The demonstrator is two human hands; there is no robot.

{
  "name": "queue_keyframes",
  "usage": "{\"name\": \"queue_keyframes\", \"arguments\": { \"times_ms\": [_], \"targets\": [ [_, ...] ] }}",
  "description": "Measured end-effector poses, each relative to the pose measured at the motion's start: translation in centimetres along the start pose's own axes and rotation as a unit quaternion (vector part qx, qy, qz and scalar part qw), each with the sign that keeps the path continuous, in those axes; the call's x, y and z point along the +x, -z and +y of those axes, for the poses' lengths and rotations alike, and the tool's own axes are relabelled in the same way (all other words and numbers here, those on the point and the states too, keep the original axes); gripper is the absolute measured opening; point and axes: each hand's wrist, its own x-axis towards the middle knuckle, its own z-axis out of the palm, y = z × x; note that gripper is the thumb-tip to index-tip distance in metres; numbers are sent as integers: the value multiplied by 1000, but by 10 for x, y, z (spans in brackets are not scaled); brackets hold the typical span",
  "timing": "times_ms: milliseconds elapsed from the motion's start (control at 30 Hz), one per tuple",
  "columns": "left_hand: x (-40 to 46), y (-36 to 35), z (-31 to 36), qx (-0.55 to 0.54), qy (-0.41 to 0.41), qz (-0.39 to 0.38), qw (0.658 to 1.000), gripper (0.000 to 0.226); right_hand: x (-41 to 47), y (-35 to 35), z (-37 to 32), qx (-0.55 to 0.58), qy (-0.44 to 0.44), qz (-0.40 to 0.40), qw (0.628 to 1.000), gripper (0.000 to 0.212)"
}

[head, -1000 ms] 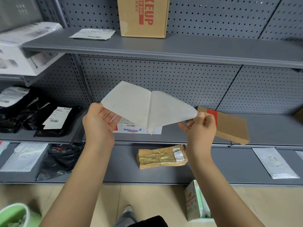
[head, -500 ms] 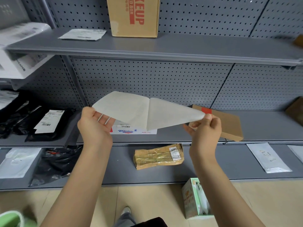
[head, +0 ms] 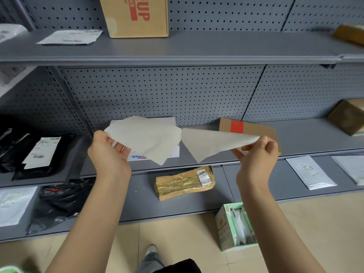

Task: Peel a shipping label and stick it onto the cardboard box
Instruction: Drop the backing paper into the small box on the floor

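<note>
Grey pegboard shelving (head: 177, 95). Sheets, joined a second ago, now apart: left hand (head: 107, 154) pinches label (head: 145, 137), right hand (head: 256, 156) pinches backing (head: 212, 142), before box (head: 254, 129). Carton (head: 136, 16) reads "EUP".

Open shelf (head: 307, 134) right of flat cardboard box (head: 254, 129); white parcel (head: 173, 152) crowds its left.
</note>
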Motion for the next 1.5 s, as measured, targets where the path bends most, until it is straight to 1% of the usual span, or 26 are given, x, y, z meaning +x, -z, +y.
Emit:
{"name": "queue_keyframes", "arguments": {
  "times_ms": [133, 233, 433, 833, 967, 1100, 1233, 1333, 1500],
  "targets": [
    [4, -3, -5, 16, 0, 7, 1000, 14, 3, 8, 1, 4, -5, 24, 1000, 28],
    [5, -7, -8, 19, 3, 14, 1000, 17, 6, 14, 2, 6, -9, 42, 999, 28],
    [1, -19, -19, 15, 22, -1, 1000, 20, 9, 27, 5, -12, -8, 78, 997, 30],
    [-16, -57, -62, 55, 99, -80, 990, 22, 12, 66, -1, -38, -9, 174, 984, 26],
    [-25, -72, -82, 85, 131, -122, 980, 21, 12, 84, -2, -47, -9, 223, 974, 26],
    [-38, -86, -100, 108, 155, -166, 968, 23, 8, 102, -2, -61, -6, 253, 966, 26],
    [-54, -99, -122, 137, 182, -207, 951, 24, 4, 122, -1, -63, -8, 296, 953, 26],
    [-63, -108, -139, 163, 206, -230, 937, 21, 2, 134, 2, -70, -10, 318, 945, 25],
    [-76, -115, -165, 214, 223, -273, 911, 20, 1, 150, 15, -94, -23, 347, 933, 23]
  ]
}}
